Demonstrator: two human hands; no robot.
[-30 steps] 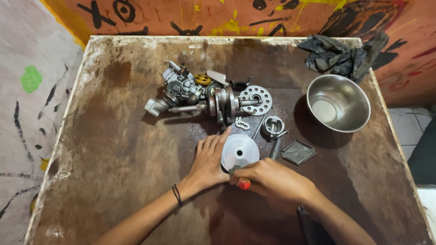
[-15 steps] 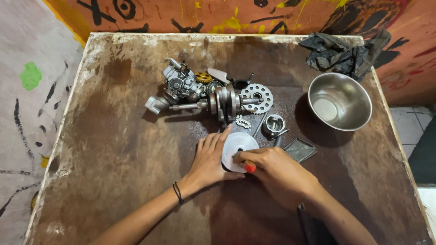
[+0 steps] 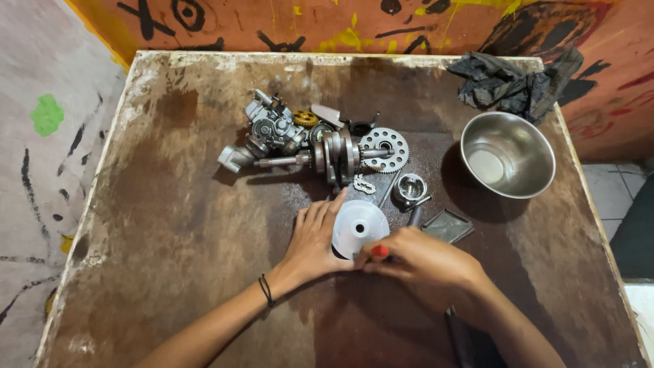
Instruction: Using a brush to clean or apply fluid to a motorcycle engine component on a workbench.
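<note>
While the left hand (image 3: 315, 238) lies flat with spread fingers steadying the round metal disc (image 3: 361, 228) at centre frame, the right hand (image 3: 422, 259) pinches a red-tipped tool (image 3: 379, 251) at its lower right edge.

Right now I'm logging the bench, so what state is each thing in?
Left hand: flat on the table, fingers against the white disc.
Right hand: closed on a red-tipped tool at the disc's edge.
White disc: lying flat, hole up.
Steel bowl: upright, looks empty.
Crankshaft: on its side.
Gear: lying flat.
Carburettor: loose, tilted.
Black rag: crumpled.
</note>
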